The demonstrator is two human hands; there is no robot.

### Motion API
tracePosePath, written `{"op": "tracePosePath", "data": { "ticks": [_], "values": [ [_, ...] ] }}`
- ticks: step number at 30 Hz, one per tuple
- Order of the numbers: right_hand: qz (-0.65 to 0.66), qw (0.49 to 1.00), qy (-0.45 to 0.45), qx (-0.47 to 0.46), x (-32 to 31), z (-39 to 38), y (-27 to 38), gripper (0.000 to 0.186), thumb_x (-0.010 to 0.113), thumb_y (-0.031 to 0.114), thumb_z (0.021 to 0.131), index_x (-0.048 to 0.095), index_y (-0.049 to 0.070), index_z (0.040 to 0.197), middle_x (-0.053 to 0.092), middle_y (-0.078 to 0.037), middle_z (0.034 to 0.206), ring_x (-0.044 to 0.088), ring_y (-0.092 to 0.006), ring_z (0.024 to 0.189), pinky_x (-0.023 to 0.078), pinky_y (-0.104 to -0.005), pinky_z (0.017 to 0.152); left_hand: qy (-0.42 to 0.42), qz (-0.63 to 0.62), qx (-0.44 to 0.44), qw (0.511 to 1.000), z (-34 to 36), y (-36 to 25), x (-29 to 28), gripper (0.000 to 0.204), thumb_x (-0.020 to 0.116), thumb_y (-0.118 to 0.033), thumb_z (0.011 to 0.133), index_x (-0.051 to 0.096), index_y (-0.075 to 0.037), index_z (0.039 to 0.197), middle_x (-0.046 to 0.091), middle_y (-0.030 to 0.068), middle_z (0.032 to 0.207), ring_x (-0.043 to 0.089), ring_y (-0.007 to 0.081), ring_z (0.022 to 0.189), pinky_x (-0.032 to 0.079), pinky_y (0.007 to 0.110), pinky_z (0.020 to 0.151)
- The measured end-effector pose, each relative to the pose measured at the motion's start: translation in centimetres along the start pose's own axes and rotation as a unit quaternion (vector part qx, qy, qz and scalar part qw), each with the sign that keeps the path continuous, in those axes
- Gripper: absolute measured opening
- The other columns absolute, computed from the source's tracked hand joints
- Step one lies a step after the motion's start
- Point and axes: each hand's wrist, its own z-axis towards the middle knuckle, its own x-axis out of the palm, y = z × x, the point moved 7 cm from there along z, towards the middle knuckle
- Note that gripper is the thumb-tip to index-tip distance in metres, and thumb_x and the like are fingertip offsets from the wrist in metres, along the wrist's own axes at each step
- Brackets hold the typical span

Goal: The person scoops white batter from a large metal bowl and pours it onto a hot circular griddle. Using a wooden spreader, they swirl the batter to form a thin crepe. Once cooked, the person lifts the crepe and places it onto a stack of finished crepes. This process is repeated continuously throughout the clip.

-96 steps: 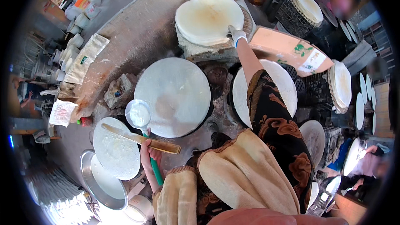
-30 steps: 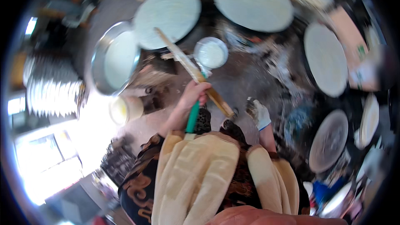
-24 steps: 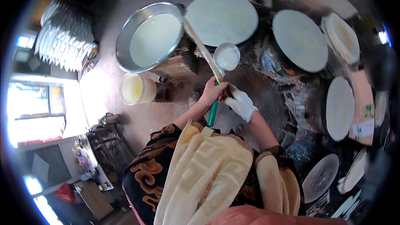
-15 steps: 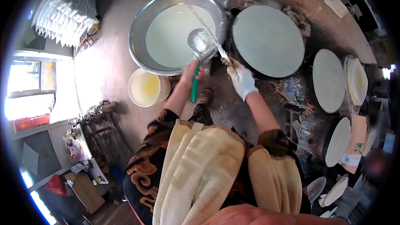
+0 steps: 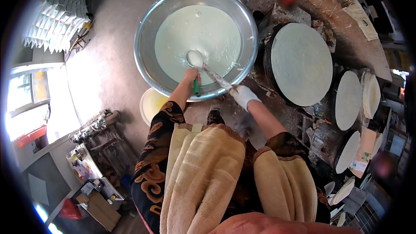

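Observation:
A wide metal basin (image 5: 145, 45) holds pale, milky batter (image 5: 203, 24). My bare left hand (image 5: 192, 76) is closed round the green handle of a ladle (image 5: 195, 58), whose bowl is down at the batter near the basin's near side. In a white glove, my right hand (image 5: 243, 95) grips a long, batter-coated stick (image 5: 219, 79) by its near end. The stick's far tip meets the ladle's bowl or lies right beside it. A large round griddle plate (image 5: 302, 64) with a pale coating stands to the right of the basin.
Below the basin's near edge sits a cream bucket (image 5: 151, 106), partly hidden. More round plates (image 5: 348, 99) line the right side, with a stack of pale round sheets (image 5: 370, 95) beyond. A worn wooden table (image 5: 336, 26) curves along the far right. At left stands a cluttered bench (image 5: 89, 160).
My left hand has brought the ladle down to the batter. The stick, raised across the basin before, has swung down so its tip is at the ladle. The view has shifted toward the basin.

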Motion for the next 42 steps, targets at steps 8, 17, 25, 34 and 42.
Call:
{"op": "tracePosePath", "data": {
  "ticks": [8,17,25,34,42],
  "values": [
    [0.410,0.911,-0.025,0.027,-3.8,-7.6,8.7,0.032,0.047,0.029,0.093,0.056,0.008,0.115,0.052,-0.003,0.061,0.047,-0.0111,0.045,0.035,-0.0251,0.038,0.154,-0.211,0.177,0.949,-13.5,-17.7,4.5,0.018,0.044,-0.021,0.095,0.040,-0.009,0.083,0.037,-0.0014,0.055,0.036,0.0088,0.042,0.031,0.024,0.037],
    [0.467,0.860,-0.063,-0.196,-18.1,-17.2,20.6,0.024,0.053,0.028,0.092,0.058,0.007,0.103,0.051,0.000,0.058,0.040,-0.0074,0.039,0.028,-0.0221,0.035,0.076,0.007,0.404,0.912,-41.2,-37.0,0.4,0.013,0.047,-0.021,0.095,0.046,-0.007,0.097,0.040,-0.0024,0.061,0.036,0.0054,0.043,0.032,0.020,0.036],
    [0.362,0.904,-0.086,-0.212,-22.8,-20.9,19.5,0.026,0.053,0.029,0.092,0.060,0.005,0.099,0.054,-0.002,0.058,0.041,-0.0064,0.039,0.028,-0.0222,0.034,-0.206,0.144,0.601,0.759,-48.4,-37.7,-6.5,0.018,0.047,-0.022,0.094,0.050,-0.005,0.090,0.044,0.0012,0.056,0.042,0.0093,0.038,0.036,0.026,0.033],
    [0.288,0.952,-0.046,-0.093,-17.2,-10.5,9.4,0.035,0.055,0.036,0.090,0.065,0.004,0.099,0.058,-0.003,0.062,0.046,-0.0090,0.041,0.034,-0.0266,0.037,0.338,-0.318,0.016,0.885,-32.4,-24.8,2.8,0.022,0.047,-0.020,0.097,0.040,-0.010,0.079,0.036,-0.0043,0.054,0.034,0.0023,0.038,0.030,0.015,0.030],
    [0.162,0.974,-0.146,-0.062,-20.1,-16.0,-2.0,0.035,0.055,0.033,0.089,0.064,0.008,0.112,0.063,-0.009,0.068,0.058,-0.0182,0.054,0.044,-0.0307,0.048,0.236,-0.156,-0.024,0.959,-26.5,-20.9,3.7,0.018,0.046,-0.022,0.098,0.041,-0.010,0.085,0.037,-0.0047,0.054,0.033,0.0023,0.039,0.029,0.015,0.030]
  ]
}}
